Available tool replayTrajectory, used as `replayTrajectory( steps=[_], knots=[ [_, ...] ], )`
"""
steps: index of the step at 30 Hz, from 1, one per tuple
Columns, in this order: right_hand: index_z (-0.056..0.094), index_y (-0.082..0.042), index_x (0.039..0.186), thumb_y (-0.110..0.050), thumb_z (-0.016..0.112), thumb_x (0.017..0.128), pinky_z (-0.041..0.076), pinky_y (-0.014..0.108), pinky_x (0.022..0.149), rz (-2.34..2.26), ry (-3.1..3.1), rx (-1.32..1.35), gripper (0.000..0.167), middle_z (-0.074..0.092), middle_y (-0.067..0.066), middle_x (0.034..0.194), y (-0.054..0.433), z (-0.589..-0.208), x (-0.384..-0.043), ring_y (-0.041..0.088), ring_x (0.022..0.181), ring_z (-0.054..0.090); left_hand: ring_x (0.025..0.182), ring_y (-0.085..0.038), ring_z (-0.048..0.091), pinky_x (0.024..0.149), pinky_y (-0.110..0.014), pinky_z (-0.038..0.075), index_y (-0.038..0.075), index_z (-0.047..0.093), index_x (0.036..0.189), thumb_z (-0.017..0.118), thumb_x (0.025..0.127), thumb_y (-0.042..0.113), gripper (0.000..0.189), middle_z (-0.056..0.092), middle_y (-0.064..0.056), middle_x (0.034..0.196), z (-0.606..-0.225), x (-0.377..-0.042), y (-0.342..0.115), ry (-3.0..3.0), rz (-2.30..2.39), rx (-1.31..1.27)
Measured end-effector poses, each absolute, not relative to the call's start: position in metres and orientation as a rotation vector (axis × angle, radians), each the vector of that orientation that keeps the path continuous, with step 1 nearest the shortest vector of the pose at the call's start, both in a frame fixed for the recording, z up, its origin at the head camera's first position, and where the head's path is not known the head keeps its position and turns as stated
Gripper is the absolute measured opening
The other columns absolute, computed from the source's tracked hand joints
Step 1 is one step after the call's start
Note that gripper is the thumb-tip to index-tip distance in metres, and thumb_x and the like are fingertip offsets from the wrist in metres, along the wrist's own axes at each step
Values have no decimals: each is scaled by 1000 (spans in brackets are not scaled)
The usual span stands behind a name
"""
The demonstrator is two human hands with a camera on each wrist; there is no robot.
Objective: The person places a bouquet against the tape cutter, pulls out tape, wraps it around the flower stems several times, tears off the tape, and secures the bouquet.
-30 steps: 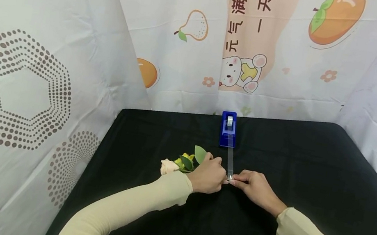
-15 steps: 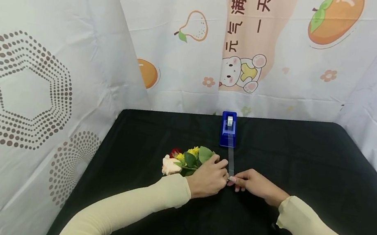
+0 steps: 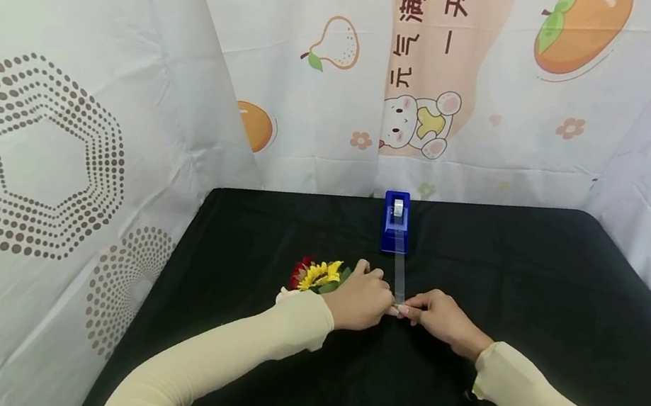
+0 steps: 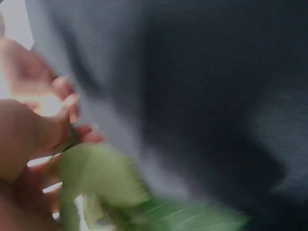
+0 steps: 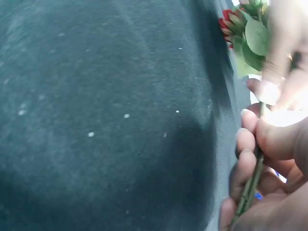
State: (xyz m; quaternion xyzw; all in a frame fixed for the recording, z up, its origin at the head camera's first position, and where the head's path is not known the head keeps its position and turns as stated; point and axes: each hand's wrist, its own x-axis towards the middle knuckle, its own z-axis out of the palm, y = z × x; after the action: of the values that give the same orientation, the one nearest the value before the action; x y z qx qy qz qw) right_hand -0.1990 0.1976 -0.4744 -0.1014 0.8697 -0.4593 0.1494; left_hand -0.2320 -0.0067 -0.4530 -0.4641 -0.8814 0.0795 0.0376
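Near the middle of the black table, my left hand (image 3: 357, 302) grips a small bunch of flowers by its stems. The blooms point left: a yellow flower (image 3: 321, 274), a red flower (image 3: 299, 272) and a pale edge of a cream rose behind the sleeve. Blurred green leaves (image 4: 98, 175) hang below the fingers in the left wrist view. My right hand (image 3: 441, 321) pinches the green stems (image 5: 249, 190), its fingers curled along them. A strip of clear tape (image 3: 398, 276) runs from the blue tape dispenser (image 3: 396, 222) to the stems between both hands.
The dispenser stands near the far edge of the black-covered table (image 3: 545, 283). Behind it hangs a white curtain (image 3: 315, 108) printed with fruit and characters. A dotted white curtain (image 3: 175, 99) stands along the left edge.
The bunch has turned about its stems: the yellow and red flowers now show, and the cream rose has dropped behind the sleeve. Both hands stay close together; the dispenser stays put.
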Motion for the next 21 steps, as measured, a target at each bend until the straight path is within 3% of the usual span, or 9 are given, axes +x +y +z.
replayTrajectory(
  steps=[6,10,18,21],
  knots=[
    [80,-12,93,-19,67,101,49,32,67,-1263,2720,-401,17,68,-1,84,193,-475,-194,16,73,59,73,-11,54,83,-38,27,22,75,77,65,103,32,29,61,11,66,-435,-245,-1,-3126,-99,-1340],
    [80,-12,97,-22,67,101,50,32,68,-1259,2720,-419,17,68,-2,85,192,-477,-194,15,74,59,77,-10,54,82,-37,29,26,80,85,67,100,33,22,67,15,74,-441,-243,-2,-2977,26,-1366],
    [76,-6,119,-27,61,105,49,36,74,-1227,2549,-409,30,70,3,102,201,-474,-202,19,84,60,86,-12,50,87,-38,33,25,81,94,64,100,28,18,72,12,84,-454,-235,-7,-2584,307,-1411],
    [76,-9,115,-35,59,105,46,34,69,-1211,2484,-374,32,66,5,96,202,-474,-203,19,76,55,88,-13,50,89,-39,33,25,81,95,63,99,27,18,74,11,89,-460,-234,-9,-2490,378,-1418]
  ],
)
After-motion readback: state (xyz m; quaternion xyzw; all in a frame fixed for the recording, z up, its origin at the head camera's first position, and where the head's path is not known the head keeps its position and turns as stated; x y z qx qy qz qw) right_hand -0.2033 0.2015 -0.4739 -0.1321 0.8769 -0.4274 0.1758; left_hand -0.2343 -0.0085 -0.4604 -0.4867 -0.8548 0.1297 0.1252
